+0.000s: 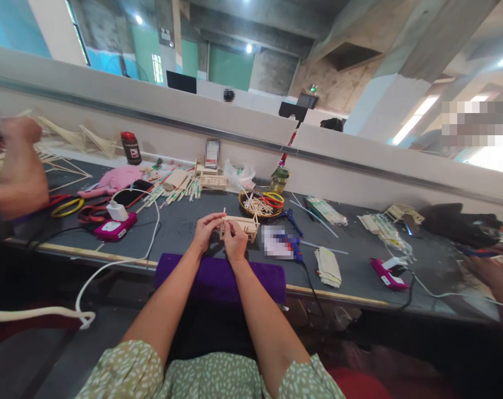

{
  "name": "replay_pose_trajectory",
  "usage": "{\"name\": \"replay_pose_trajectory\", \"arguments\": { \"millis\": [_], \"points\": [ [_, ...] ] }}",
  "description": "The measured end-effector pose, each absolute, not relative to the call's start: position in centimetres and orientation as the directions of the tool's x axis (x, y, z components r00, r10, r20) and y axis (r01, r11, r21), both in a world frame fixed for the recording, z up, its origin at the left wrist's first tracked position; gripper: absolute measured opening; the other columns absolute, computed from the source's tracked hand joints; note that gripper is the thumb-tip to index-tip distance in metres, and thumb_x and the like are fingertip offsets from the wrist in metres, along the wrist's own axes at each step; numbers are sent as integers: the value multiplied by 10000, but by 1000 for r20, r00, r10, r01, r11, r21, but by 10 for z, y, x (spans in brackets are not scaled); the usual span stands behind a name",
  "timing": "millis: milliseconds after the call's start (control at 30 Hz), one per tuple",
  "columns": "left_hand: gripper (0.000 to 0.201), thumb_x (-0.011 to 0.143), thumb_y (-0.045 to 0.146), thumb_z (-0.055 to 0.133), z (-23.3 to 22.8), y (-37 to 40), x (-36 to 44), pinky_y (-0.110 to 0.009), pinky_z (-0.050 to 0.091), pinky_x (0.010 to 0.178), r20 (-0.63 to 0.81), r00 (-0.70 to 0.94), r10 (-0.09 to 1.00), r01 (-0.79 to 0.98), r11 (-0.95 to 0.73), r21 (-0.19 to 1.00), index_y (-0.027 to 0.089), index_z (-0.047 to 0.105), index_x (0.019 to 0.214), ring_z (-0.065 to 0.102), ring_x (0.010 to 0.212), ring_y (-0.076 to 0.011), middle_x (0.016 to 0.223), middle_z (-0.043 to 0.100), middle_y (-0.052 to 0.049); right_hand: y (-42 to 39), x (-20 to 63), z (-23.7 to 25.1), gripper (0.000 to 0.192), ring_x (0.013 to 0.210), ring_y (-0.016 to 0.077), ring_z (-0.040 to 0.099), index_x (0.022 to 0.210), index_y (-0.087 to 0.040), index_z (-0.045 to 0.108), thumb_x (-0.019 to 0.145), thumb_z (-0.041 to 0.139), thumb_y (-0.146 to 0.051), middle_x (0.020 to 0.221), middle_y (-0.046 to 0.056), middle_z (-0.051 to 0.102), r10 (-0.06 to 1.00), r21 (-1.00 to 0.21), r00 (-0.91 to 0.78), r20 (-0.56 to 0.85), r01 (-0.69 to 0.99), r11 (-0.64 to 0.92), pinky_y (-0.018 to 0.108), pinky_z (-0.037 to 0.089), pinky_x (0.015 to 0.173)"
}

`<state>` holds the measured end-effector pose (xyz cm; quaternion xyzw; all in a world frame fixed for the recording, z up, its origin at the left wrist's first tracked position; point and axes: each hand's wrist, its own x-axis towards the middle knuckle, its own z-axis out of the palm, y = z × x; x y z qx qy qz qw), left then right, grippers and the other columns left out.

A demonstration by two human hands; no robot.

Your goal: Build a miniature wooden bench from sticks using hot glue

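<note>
Nearest the lens, green spotted sleeves, with both forearms reaching over a purple cushion on the near edge of the desk. Just beyond the cushion, held above the desk: a small stick frame of pale wood. Left hand closed on the frame's left end, thumb and fingertips pinching a thin upright stick there. Right hand curled around the frame's near lower side, fingers pressed together against it; exact grip hard to tell at that size, probably a pinch on a rail.

Right of the frame, touching distance: a blurred card with blue-handled pliers. Behind the frame: a round basket of short sticks with coloured rings, and a glass jar beyond it. Left of the frame: a magenta glue-gun stand, a white cable, a black phone and a pink cloth. Farther left still, another person's hand by splayed skewers, beside a dark red-capped bottle. Well right of the frame: folded cloth and a second magenta stand.
</note>
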<state>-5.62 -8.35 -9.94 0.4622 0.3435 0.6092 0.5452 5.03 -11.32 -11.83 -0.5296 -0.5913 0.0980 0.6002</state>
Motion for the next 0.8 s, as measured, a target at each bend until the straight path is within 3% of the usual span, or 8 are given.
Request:
{"name": "replay_pose_trajectory", "arguments": {
  "millis": [500, 800],
  "points": [
    [310, 632, 346, 802, -102, -85, -56, -298, 484, 746, 217, 83, 973, -321, -180, 930, 183, 786, 894, 643, 773, -189, 892, 745, -68, -122, 52, -108, 281, 512, 117, 561, 875, -205, 659, 918, 446, -384, 622, -20, 635, 730, -710, 266, 629, 579, 401, 214, 442, 578],
    [243, 677, 333, 780, -103, -85, -57, -279, 480, 738, 249, 107, 963, -300, -207, 931, 188, 782, 872, 629, 753, -167, 858, 733, -45, -124, 51, -108, 257, 467, 104, 492, 810, -208, 637, 902, 455, -364, 545, -52, 549, 732, -696, 259, 630, 605, 386, 206, 400, 553]
  ]
}}
